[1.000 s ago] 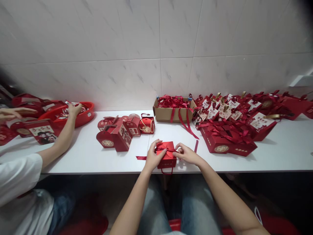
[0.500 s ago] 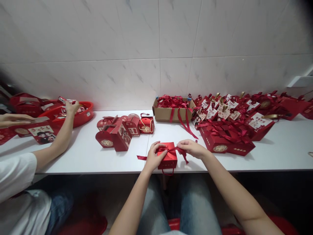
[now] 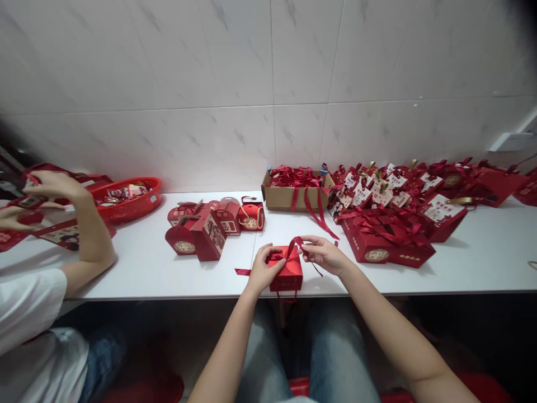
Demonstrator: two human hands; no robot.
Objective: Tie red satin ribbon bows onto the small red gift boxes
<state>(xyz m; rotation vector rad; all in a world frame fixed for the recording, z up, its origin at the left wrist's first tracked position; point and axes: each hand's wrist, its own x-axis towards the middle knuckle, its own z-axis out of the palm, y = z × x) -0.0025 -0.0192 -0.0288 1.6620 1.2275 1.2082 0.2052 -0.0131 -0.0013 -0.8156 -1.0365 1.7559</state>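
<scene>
Looks mid-bow on square red card box (image 3: pixel 286 283); clamping it with half-curled left fingers (image 3: pixel 277 267); pinching dark-red satin ribbon (image 3: pixel 296 241) in right fingers (image 3: pixel 311 246); probably needs looping round next

Premises appear to be a small gift-packing workroom. Evidence: one long white counter (image 3: pixel 138 268) against a marble-patterned tiled wall (image 3: pixel 201 56); ribboned gift boxes (image 3: pixel 361 240) massed at right; a carton (image 3: pixel 289 198) of loose ribbon (image 3: pixel 293 176), far centre; a red box (image 3: pixel 287 280) at the near edge; a second person (image 3: pixel 29 308) working at left.
</scene>
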